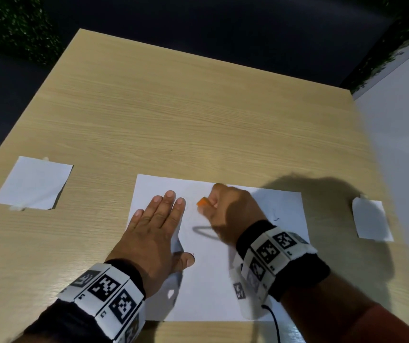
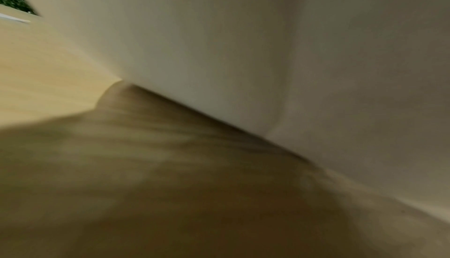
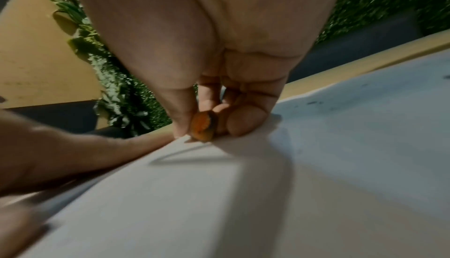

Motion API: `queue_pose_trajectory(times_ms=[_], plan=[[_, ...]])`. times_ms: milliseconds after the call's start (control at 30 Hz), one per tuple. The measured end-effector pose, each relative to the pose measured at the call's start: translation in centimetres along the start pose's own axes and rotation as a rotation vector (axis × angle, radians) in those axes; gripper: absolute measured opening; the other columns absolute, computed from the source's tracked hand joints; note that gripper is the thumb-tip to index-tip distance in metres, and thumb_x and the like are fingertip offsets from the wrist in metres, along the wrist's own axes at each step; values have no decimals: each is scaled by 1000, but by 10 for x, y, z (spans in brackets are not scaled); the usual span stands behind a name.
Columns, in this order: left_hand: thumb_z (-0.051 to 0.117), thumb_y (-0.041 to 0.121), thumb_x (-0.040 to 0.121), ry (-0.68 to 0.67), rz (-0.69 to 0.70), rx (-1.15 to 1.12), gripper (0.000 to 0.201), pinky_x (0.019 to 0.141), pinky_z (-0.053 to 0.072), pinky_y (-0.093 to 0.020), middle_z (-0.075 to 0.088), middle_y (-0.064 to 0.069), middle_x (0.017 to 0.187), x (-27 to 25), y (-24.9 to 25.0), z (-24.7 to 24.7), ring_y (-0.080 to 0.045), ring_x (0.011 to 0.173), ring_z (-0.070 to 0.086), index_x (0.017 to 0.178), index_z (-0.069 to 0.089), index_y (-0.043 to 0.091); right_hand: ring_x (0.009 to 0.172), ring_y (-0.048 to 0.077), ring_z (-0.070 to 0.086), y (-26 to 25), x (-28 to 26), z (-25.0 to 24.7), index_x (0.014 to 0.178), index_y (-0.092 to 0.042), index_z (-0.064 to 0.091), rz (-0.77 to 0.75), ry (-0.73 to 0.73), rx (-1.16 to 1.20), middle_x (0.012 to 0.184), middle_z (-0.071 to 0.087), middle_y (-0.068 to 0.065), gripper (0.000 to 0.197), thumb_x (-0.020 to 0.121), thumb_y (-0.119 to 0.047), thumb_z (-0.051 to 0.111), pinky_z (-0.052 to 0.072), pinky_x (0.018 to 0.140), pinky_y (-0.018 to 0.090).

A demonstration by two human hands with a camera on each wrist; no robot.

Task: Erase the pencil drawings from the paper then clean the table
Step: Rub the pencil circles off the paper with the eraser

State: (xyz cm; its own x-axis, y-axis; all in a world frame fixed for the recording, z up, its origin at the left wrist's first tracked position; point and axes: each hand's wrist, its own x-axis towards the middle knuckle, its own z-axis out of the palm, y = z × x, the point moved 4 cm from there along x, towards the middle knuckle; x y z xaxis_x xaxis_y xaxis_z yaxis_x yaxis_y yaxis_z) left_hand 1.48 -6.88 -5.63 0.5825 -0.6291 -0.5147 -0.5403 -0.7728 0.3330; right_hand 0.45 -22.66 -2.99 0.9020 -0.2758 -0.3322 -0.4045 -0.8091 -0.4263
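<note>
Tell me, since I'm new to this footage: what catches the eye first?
The orange eraser pinched in the right hand, pressed to the big white paper mid-table. Beside it the left hand lies flat, holding the sheet down. Two smaller paper pieces flank them on the wooden table.

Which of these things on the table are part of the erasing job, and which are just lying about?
In use:
- large white paper sheet with faint pencil marks
- small orange eraser, pinched by right hand
- left hand, flat on sheet

Lying about:
- white folded tissue at left
- white folded tissue at right

Wooden table (image 1: 198, 115) with paper sheets (image 1: 223, 280)
</note>
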Motion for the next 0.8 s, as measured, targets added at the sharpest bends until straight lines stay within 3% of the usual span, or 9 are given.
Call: queue_pose_trajectory(times_ms=[100,167,233,300,400,500,600,700,800], plan=[[-4,77,50,-3,4,5,96,105,-20,-28,-48,14,136,0,-1,1,-6,126,-42,124,-45,32,100,30,61,27,11,-25,102,-8,58,147,85,-55,102,66,12,28,96,-33,48,47,81,30],[-3,77,50,0,8,-3,96,106,-20,-29,-48,14,136,0,-2,1,-6,126,-41,125,-44,32,102,31,60,35,11,-35,102,-8,58,193,85,-119,103,64,10,27,98,-30,43,47,80,30],[-4,77,50,-7,7,3,97,106,-20,-29,-48,13,136,0,-1,2,-6,127,-40,126,-44,32,99,29,61,27,2,-33,101,-9,58,195,72,-39,101,66,11,28,96,-34,46,46,81,30],[-5,76,49,-6,-1,26,97,106,-18,-29,-48,12,137,1,-1,2,-6,127,-40,126,-44,31,93,28,62,4,-11,-19,93,-10,58,56,28,25,96,67,11,26,94,-35,51,47,79,32],[-7,76,49,-4,-12,57,98,106,-17,-29,-49,11,135,1,0,2,-7,129,-38,125,-46,28,91,30,61,-16,-26,3,77,-18,46,-163,-88,-72,96,65,13,21,95,-27,51,46,75,33],[-7,77,50,-22,-3,32,93,106,-19,-29,-53,14,130,0,-1,1,-6,126,-41,121,-49,33,98,31,59,21,-15,-14,76,-17,46,83,-4,-85,101,64,12,25,96,-32,45,42,77,32],[-5,79,52,-21,3,31,93,105,-20,-29,-53,14,130,-1,-2,3,-6,126,-42,122,-48,34,92,27,61,51,-10,-34,87,-14,56,255,119,-94,87,65,5,24,93,-35,47,42,70,28],[8,81,67,-22,-14,54,93,105,-20,-29,-52,12,133,1,-3,3,-7,126,-41,124,-47,32,81,21,56,28,-17,-19,86,-15,55,159,82,-20,88,67,4,24,93,-37,50,40,69,26],[7,81,63,-13,-12,52,94,106,-19,-28,-51,12,134,1,-2,2,-7,126,-42,125,-46,34,82,20,59,5,-28,7,81,-19,51,8,-5,10,91,68,5,21,92,-36,55,39,67,24]])
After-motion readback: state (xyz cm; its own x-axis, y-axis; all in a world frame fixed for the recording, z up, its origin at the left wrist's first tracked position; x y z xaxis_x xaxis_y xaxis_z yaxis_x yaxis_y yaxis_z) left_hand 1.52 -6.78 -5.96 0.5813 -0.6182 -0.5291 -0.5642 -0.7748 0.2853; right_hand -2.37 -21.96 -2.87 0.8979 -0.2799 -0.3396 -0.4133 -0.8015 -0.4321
